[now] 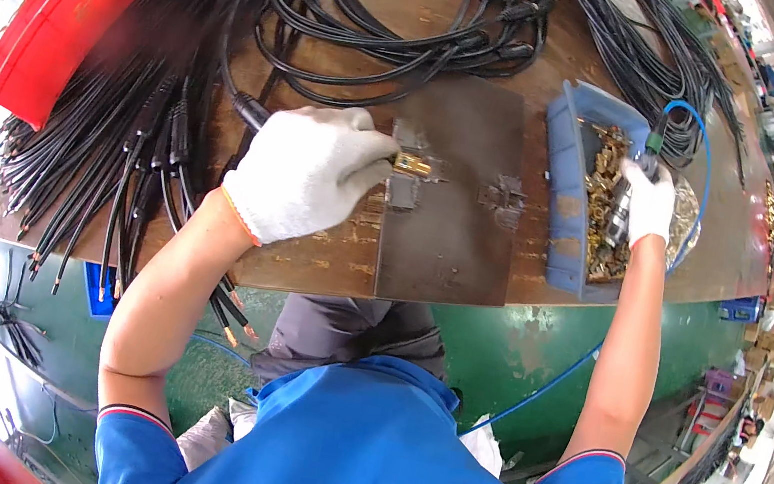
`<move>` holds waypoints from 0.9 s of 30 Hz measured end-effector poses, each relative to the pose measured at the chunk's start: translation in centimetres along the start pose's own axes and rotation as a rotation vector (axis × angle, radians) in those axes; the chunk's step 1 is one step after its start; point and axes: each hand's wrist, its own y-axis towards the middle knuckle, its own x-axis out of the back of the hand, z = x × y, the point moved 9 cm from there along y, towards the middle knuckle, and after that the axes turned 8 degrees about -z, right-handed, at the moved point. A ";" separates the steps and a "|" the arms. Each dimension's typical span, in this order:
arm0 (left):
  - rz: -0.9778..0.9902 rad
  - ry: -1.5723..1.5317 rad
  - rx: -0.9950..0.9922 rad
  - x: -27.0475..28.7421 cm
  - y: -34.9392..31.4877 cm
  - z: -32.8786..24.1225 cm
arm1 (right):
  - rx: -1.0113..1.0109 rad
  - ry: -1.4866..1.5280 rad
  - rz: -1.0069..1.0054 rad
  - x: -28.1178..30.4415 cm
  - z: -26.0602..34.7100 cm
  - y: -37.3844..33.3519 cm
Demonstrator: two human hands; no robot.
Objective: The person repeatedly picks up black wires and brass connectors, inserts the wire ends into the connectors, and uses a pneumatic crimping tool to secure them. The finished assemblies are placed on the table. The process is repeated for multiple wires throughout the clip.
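Observation:
My left hand (312, 169), in a white knit glove, is closed on a black cable (248, 109) whose thick moulded end runs in under the fingers. At its fingertips a small brass connector (411, 164) lies over a dark metal plate (448, 242); the glove hides how cable and connector meet. My right hand (650, 201), also gloved, grips a pneumatic screwdriver (620, 218) with a silver body. A green fitting (655, 143) joins it to a blue air hose (708, 151). The tool points down over a blue bin (569, 210) of loose brass fittings (605, 170).
Bundled black cables (149, 52) cover the table's left side, with stripped ends over the front edge. Coiled cables (389, 35) lie behind the plate, and another bundle (658, 62) at the back right. A red bin (81, 1) stands tilted at the far left.

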 end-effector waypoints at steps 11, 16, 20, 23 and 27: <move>-0.008 0.053 0.016 -0.1 0.8 -0.8 | 0.234 0.269 0.321 -7.2 14.0 -13.6; -0.071 0.017 0.011 0.2 1.3 -1.5 | 0.224 0.433 0.723 -14.6 17.4 -22.7; 0.016 0.107 0.001 0.5 1.2 -1.5 | 0.295 0.511 0.648 -14.8 16.9 -22.4; 0.014 0.123 -0.071 0.5 1.1 -1.8 | 0.102 0.642 0.719 -15.6 14.8 -22.6; -0.029 0.230 -0.144 0.6 0.5 -3.1 | -0.115 0.777 0.790 -15.9 14.4 -23.0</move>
